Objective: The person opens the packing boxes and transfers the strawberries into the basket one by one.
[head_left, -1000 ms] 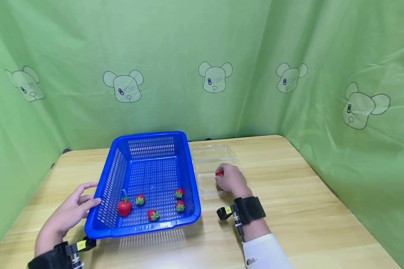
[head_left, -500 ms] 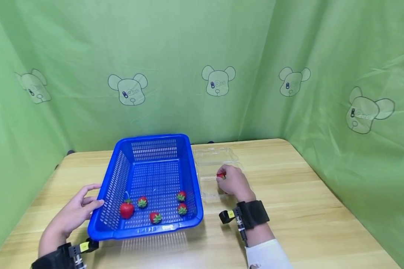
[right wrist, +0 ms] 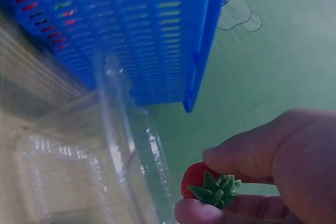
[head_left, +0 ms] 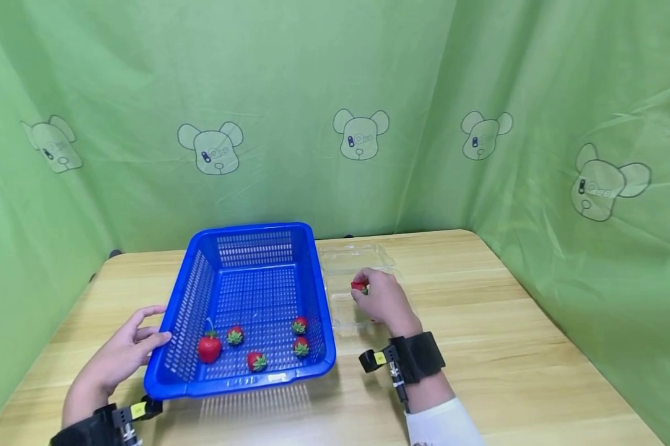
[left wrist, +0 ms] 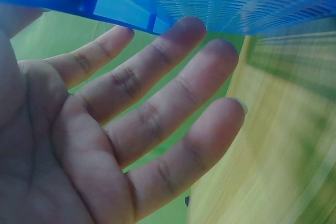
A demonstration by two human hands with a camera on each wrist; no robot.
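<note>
A blue plastic basket [head_left: 246, 297] with slotted walls stands left of centre. My left hand [head_left: 129, 341] is at its left rim, thumb over the rim; in the left wrist view my long fingers [left wrist: 210, 66] extend against the outer wall. My right hand [head_left: 382, 297] pinches a strawberry [right wrist: 202, 184] between thumb and finger, its green leaves facing the wrist camera. That hand is over a clear plastic clamshell box [head_left: 343, 303] with its lid laid back, right beside the basket. Part of the box is hidden behind the hand.
Inside the basket lie a larger red strawberry with a stem [head_left: 209, 348] and several smaller strawberries [head_left: 256, 361]. The wooden table [head_left: 480, 322] spreads to the right. A green curtain [head_left: 290, 80] with bear-head prints hangs behind and at the sides.
My right hand has shifted slightly left and away from me with the strawberry, which now shows more between the fingers. My left hand stays at the basket rim.
</note>
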